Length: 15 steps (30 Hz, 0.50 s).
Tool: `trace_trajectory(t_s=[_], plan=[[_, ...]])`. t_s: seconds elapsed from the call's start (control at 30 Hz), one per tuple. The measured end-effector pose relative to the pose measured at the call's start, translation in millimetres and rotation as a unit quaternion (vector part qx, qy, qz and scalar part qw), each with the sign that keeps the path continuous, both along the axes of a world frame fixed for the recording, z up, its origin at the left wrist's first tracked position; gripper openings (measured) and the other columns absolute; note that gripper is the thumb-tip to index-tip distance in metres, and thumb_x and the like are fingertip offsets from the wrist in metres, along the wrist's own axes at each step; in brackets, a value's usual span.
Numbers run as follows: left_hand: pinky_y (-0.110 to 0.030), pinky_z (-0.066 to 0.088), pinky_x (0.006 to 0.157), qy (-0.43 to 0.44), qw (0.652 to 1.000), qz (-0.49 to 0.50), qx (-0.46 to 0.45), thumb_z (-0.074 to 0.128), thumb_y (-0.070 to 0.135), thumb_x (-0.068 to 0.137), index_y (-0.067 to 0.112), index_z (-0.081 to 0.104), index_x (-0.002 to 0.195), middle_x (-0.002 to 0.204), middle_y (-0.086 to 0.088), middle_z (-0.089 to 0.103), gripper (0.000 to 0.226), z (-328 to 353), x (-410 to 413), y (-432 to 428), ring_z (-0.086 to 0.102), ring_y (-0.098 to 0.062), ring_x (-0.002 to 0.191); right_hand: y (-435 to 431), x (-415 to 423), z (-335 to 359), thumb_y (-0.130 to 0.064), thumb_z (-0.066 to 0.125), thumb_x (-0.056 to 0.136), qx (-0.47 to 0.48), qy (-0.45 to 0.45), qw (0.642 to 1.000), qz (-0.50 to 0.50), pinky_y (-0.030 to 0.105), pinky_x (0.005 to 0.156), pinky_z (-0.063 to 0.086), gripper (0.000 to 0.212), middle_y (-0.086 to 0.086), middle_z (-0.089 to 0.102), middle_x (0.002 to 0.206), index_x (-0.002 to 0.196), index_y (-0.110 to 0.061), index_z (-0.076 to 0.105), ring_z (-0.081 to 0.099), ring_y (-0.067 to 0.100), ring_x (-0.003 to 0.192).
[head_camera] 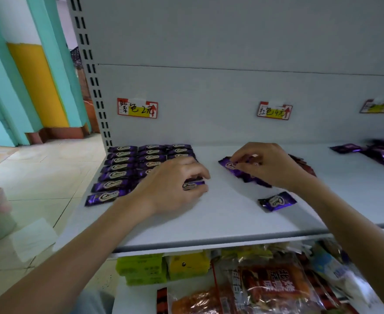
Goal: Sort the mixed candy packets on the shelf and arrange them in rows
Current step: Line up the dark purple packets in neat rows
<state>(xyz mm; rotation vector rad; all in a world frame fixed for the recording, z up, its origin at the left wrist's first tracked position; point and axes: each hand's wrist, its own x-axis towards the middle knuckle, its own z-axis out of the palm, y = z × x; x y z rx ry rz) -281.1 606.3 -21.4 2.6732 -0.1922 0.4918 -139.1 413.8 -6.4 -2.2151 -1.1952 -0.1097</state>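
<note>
- The shelf [209,223] is a flat, pale grey-white board with a smooth matt face. A plain back panel [209,87] of the same colour rises behind it, and a slotted upright [91,75] stands at its left back corner.
- Three handwritten paper price labels [137,108] are stuck on the back panel.
- To the left lie a glossy tiled floor [39,159] and a teal wall with a yellow band [36,82].
- Glossy purple candy packets [123,168], small and oblong, lie in neat rows from the shelf's left back corner toward its front edge.
- The left hand [170,184] is at the right end of those rows, fingers curled round one purple packet [192,185].
- The right hand [268,164], apart from the left, pinches the end of a loose purple packet [228,165] at mid-shelf, over a small mixed pile with dark red packets [304,163].
- A single purple packet [277,201] lies nearer the front edge.
- A blurred purple heap [381,152] sits at the shelf's right edge.
- Crinkled clear snack bags [272,284] fill the shelf below.
</note>
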Motion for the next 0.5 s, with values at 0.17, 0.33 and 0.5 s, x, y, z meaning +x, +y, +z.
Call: trace_trajectory(t_s=[0.17, 0.33, 0.5], plan=[[-0.035, 0.044, 0.092, 0.044, 0.998, -0.039, -0.013, 0.052, 0.047, 0.085, 0.026, 0.061, 0.113, 0.107, 0.012, 0.056, 0.036, -2, 43, -48, 0.052, -0.005, 0.097, -45, 28, -3, -0.010, 0.066, 0.083, -0.051, -0.021, 0.995, -0.079, -0.001, 0.073, 0.034, 0.020, -0.010, 0.065, 0.094, 0.100, -0.019, 0.071, 0.057, 0.006, 0.086], [-0.025, 0.038, 0.088, 0.077, 0.995, -0.066, 0.009, 0.055, 0.060, 0.081, 0.031, 0.057, 0.116, 0.112, 0.014, 0.053, 0.045, -6, 60, -88, 0.045, -0.003, 0.104, -54, 46, -10, -0.018, 0.065, 0.086, -0.057, -0.031, 0.993, -0.101, -0.002, 0.073, 0.033, 0.017, -0.006, 0.069, 0.098, 0.101, -0.019, 0.071, 0.059, 0.007, 0.089], [-0.027, 0.042, 0.086, 0.097, 0.992, -0.082, 0.001, 0.061, 0.053, 0.081, 0.030, 0.063, 0.109, 0.109, 0.010, 0.055, 0.036, -10, 63, -89, 0.048, -0.005, 0.099, -48, 43, -14, -0.043, 0.068, 0.079, -0.091, -0.046, 0.994, -0.048, 0.004, 0.073, 0.032, 0.025, -0.015, 0.058, 0.091, 0.097, -0.026, 0.070, 0.052, 0.003, 0.087]])
